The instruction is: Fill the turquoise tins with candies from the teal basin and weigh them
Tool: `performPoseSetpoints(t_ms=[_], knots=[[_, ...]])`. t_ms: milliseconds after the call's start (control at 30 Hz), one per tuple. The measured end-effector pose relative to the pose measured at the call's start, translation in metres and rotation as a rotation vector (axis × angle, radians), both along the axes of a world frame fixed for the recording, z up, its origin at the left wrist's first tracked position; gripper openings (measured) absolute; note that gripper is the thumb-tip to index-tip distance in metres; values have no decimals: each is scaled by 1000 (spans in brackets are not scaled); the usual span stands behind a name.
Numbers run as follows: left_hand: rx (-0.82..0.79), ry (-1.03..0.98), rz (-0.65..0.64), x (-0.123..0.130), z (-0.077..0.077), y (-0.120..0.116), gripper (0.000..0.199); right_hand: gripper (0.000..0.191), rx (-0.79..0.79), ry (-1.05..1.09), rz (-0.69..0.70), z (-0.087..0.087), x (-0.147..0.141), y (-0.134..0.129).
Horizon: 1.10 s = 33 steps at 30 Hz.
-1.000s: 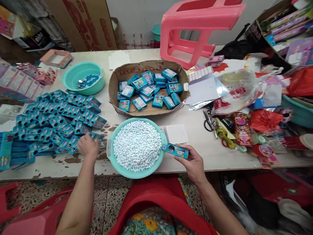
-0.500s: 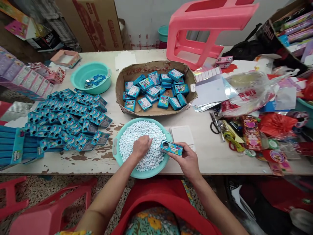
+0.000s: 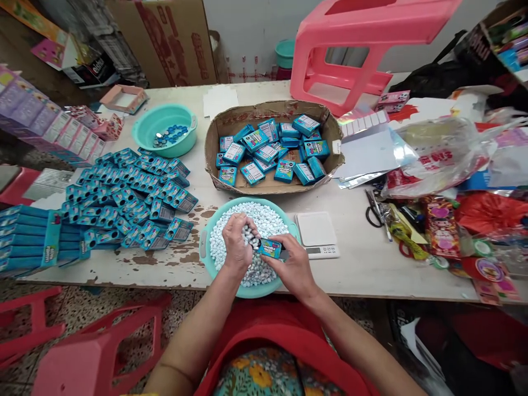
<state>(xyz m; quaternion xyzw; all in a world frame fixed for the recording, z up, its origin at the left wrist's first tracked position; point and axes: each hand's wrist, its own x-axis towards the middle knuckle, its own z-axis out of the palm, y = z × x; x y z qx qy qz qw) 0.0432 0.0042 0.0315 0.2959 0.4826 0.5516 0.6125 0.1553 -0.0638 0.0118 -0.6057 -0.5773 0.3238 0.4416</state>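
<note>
Small white candies [image 3: 264,212] fill a turquoise basin [image 3: 203,245] at the table's front edge. Above them, my left hand [image 3: 238,242] is cupped around a handful of the candies, close against the round hole at the left end of a small blue candy box [image 3: 271,248]. That box lies tilted between the thumb and fingers of my right hand [image 3: 293,264]. Behind the basin, a cut-down cardboard box [image 3: 212,170] holds several blue candy boxes [image 3: 284,170]. More blue boxes with round holes [image 3: 132,198] are heaped on the left.
A white scale [image 3: 317,231] is right of the basin. Farther right are scissors [image 3: 373,209] and piled wrappers and bags [image 3: 437,159]. A second turquoise basin [image 3: 190,144] holds blue and silver pieces. A pink stool [image 3: 367,30] rests on the table's back.
My left hand has lifted from the candies with a handful and come up to the box. My right hand has brought the box left over the basin. The scale is now uncovered.
</note>
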Motion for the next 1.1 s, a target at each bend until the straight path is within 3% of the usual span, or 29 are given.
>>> performPoseSetpoints(t_ms=[133, 300, 433, 533, 667, 767, 867, 1000, 1100], knots=[[-2, -75, 36, 1, -7, 2, 39, 29, -32, 18, -7, -2, -1, 2], [-39, -144, 52, 5, 0, 9, 44, 30, -81, 88, -27, -4, 2, 6], [-44, -120, 51, -6, -8, 18, 43, 35, -162, 299, 2, -5, 23, 5], [-10, 266, -21, -23, -33, 20, 40, 41, -196, 473, -68, -10, 50, 2], [235, 960, -241, -34, -59, 34, 21, 42, -202, 497, -230, -22, 87, 3], [421, 1181, -217, -19, -57, 80, 20, 46, -200, 524, -343, -37, 114, 8], [491, 1407, -344, 8, -58, 156, 30, 48, -183, 487, -458, -59, 140, 13], [295, 1680, -705, 41, -88, 244, 79, 45, -158, 377, -496, -95, 167, 16], [90, 1750, -845, 52, -116, 269, 104, 40, -139, 267, -464, -113, 177, 17]])
